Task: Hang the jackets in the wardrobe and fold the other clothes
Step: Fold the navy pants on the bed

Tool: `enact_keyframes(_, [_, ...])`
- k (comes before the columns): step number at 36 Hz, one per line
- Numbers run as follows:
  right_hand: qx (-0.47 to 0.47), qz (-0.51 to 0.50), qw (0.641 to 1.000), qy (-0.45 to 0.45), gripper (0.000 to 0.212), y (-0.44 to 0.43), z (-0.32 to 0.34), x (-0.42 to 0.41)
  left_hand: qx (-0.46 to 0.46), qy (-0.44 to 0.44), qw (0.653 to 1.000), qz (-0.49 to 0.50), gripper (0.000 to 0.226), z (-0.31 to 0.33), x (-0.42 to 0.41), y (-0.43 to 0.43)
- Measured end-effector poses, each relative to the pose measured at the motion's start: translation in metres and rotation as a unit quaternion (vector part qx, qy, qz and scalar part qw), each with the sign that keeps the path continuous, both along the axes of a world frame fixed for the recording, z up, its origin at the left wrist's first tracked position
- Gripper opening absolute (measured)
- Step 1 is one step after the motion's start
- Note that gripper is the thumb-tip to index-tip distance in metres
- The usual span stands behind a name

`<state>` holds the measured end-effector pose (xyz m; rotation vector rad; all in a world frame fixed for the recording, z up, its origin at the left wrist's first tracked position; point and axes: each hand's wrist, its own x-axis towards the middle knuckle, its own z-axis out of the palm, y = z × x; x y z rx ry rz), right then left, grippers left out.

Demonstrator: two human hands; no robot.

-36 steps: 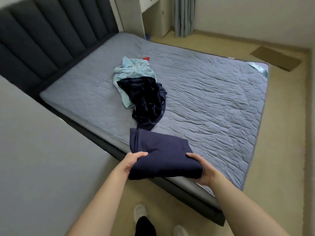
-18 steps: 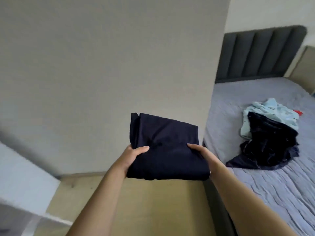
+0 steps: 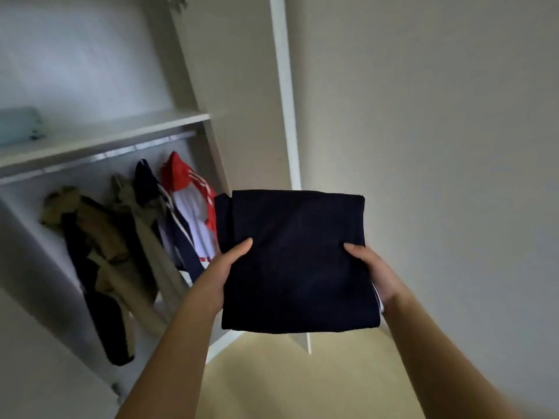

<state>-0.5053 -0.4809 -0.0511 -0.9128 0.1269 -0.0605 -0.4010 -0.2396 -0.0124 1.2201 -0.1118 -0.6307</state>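
A folded dark navy garment (image 3: 296, 261) is held flat in the air in front of me. My left hand (image 3: 225, 267) grips its left edge with the thumb on top. My right hand (image 3: 373, 270) grips its right edge the same way. Behind it to the left stands the open white wardrobe (image 3: 284, 116). Several jackets hang from its metal rail (image 3: 99, 157): a khaki and black one (image 3: 96, 246), a beige one (image 3: 142, 225), a navy striped one (image 3: 157, 195) and a red and white one (image 3: 190, 201).
A wardrobe shelf (image 3: 121, 128) above the rail carries a folded light blue item (image 3: 18, 124) at the far left. A plain wall (image 3: 438, 116) fills the right side. Pale wooden floor (image 3: 302, 382) lies below my arms.
I have turned left from the bed to the open wardrobe, carrying the folded navy garment in both hands. The bed and the clothes pile have left the view.
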Motion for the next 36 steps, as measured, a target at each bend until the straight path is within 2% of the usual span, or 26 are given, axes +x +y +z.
enact_keyframes(6, [0.020,0.141,0.989,0.050,0.062,0.084,0.026,0.119,-0.014,-0.057,0.995,0.086,0.047,0.026,0.058,0.102])
enact_keyframes(10, [-0.028,0.155,0.987,0.020,0.068,0.131,0.048,0.194,-0.014,-0.103,0.983,0.148,0.058,0.043,0.099,0.151])
enact_keyframes(12, [-0.047,0.162,0.986,0.005,0.058,0.150,0.059,0.234,0.011,-0.120,0.974,0.192,0.058,0.051,0.124,0.170])
enact_keyframes(15, [-0.031,0.206,0.978,-0.009,0.040,0.176,0.076,0.296,0.031,-0.145,0.955,0.256,0.058,0.066,0.165,0.194])
enact_keyframes(18, [-0.043,0.227,0.972,-0.038,0.044,0.200,0.096,0.359,0.039,-0.180,0.934,0.307,0.055,0.085,0.206,0.212])
enact_keyframes(20, [-0.071,0.236,0.967,-0.057,0.056,0.216,0.114,0.399,0.040,-0.193,0.921,0.337,0.051,0.099,0.233,0.224])
enact_keyframes(23, [-0.096,0.249,0.960,-0.087,0.064,0.234,0.140,0.448,0.028,-0.196,0.914,0.354,0.048,0.120,0.265,0.240])
enact_keyframes(27, [-0.139,0.273,0.943,-0.132,0.055,0.271,0.187,0.519,0.013,-0.210,0.882,0.421,0.054,0.152,0.317,0.266])
enact_keyframes(31, [-0.186,0.261,0.934,-0.159,0.034,0.317,0.227,0.584,0.021,-0.229,0.841,0.490,0.040,0.177,0.369,0.299])
enact_keyframes(36, [-0.228,0.254,0.923,-0.175,0.033,0.368,0.262,0.660,0.084,-0.235,0.810,0.531,0.041,0.206,0.439,0.342])
